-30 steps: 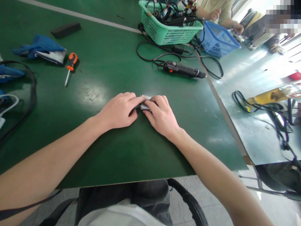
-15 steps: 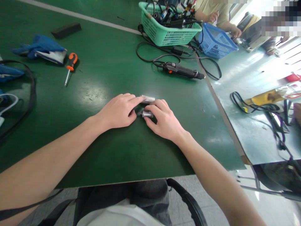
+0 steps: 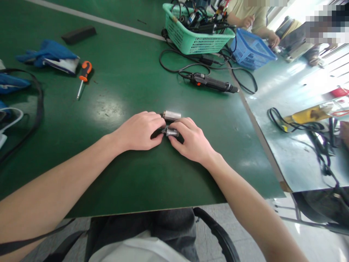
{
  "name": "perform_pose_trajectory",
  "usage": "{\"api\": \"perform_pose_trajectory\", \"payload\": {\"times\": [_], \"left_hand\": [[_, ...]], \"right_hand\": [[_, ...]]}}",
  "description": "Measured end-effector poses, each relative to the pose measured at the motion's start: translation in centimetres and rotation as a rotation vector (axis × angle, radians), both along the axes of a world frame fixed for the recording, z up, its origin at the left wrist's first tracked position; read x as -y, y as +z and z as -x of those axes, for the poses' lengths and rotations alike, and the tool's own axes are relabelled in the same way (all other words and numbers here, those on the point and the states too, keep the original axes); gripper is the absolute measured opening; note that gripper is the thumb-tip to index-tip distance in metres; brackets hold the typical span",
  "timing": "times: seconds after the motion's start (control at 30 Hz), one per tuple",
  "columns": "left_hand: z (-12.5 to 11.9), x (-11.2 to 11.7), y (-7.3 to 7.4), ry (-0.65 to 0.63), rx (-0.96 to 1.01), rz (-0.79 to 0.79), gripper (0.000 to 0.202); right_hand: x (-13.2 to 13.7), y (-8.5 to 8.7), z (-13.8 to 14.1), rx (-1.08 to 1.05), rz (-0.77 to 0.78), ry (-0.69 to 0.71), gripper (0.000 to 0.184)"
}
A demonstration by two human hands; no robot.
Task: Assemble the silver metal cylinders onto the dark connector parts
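A small metal cylinder [image 3: 172, 132] with a narrow left end lies low over the green table, between my two hands. My right hand [image 3: 192, 141] is closed, with thumb and fingers round the cylinder's body. From the other side, my left hand [image 3: 141, 131] pinches at the narrow end with thumb and forefinger; the exact contact is partly hidden. Just behind the fingers a second, wider metal cylinder [image 3: 172, 115] lies on its side on the table, its left end close to my left knuckles.
Farther back lies a black electric screwdriver [image 3: 214, 83] with a looped cable, before a green basket [image 3: 201, 43] of tools and a blue basket [image 3: 252, 49]. An orange-handled screwdriver [image 3: 84, 74], blue gloves [image 3: 50, 54] and a dark block [image 3: 79, 35] lie left. Another person's hand [image 3: 273, 39] shows behind.
My left hand has drawn its forefinger back from the wider cylinder and brought its thumb and forefinger to the small cylinder's narrow end. My right hand keeps its hold.
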State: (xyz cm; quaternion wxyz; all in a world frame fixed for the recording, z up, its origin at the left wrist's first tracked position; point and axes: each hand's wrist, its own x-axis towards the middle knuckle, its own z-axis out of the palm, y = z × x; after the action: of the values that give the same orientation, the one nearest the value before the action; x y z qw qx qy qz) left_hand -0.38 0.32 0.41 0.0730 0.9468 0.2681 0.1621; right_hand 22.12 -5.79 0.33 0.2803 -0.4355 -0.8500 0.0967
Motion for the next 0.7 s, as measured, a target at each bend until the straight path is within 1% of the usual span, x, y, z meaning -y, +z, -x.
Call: {"api": "perform_pose_trajectory", "payload": {"times": [0.27,0.53,0.7], "left_hand": [[0.00,-0.11,-0.18,-0.028,0.006,-0.013,0.017],[0.05,-0.12,-0.29,-0.043,0.001,-0.026,0.019],[0.06,-0.19,-0.35,-0.060,-0.003,-0.032,0.020]], "right_hand": [[0.04,-0.17,0.09,-0.021,0.005,0.017,0.020],[0.05,0.04,0.22,-0.008,0.022,0.026,0.020],[-0.03,-0.17,0.13,-0.003,0.009,0.034,0.020]]}}
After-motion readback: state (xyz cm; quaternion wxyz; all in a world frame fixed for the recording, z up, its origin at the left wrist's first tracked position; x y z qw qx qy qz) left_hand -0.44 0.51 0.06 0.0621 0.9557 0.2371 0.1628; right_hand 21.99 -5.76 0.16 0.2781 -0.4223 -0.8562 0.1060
